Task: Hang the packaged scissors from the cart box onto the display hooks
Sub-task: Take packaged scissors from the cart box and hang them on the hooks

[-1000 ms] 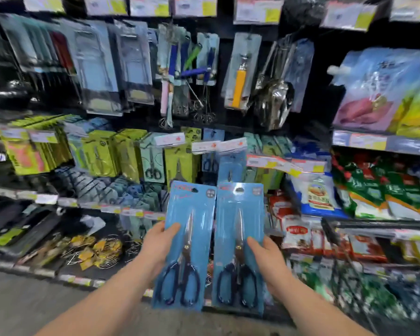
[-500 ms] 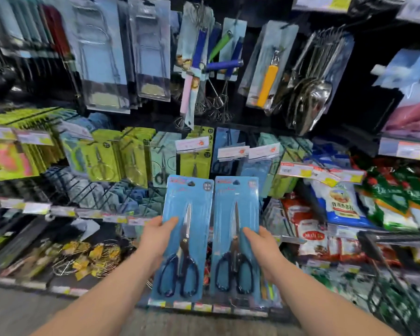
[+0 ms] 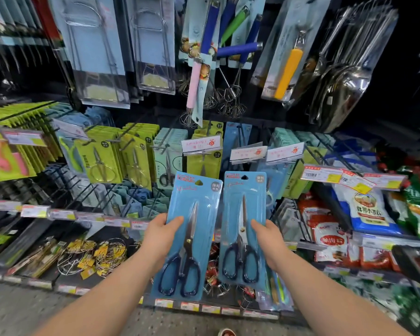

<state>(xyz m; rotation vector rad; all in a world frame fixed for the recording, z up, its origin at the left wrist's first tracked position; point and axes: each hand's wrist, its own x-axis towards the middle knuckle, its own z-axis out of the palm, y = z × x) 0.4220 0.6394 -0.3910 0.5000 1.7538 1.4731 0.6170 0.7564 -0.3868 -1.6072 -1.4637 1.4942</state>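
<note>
I hold two blue blister packs of dark-handled scissors upright, side by side, in front of the display. My left hand [image 3: 161,232] grips the left scissors pack [image 3: 190,235] by its left edge. My right hand [image 3: 268,238] grips the right scissors pack [image 3: 244,226] by its right edge. Both packs sit just below the row of display hooks [image 3: 246,141] that carry blue scissors packs and white price tags. The cart box is out of view.
Yellow-green and teal scissors packs [image 3: 102,161] hang to the left. Whisks and ladles [image 3: 340,76] hang above. Food bags [image 3: 366,209] fill the shelves on the right. A dark cart edge [image 3: 412,260] shows at the lower right. Wire racks [image 3: 100,255] lie on the bottom shelf.
I have moved closer to the display and both packs have risen towards the hook row. My grip on each pack is unchanged.
</note>
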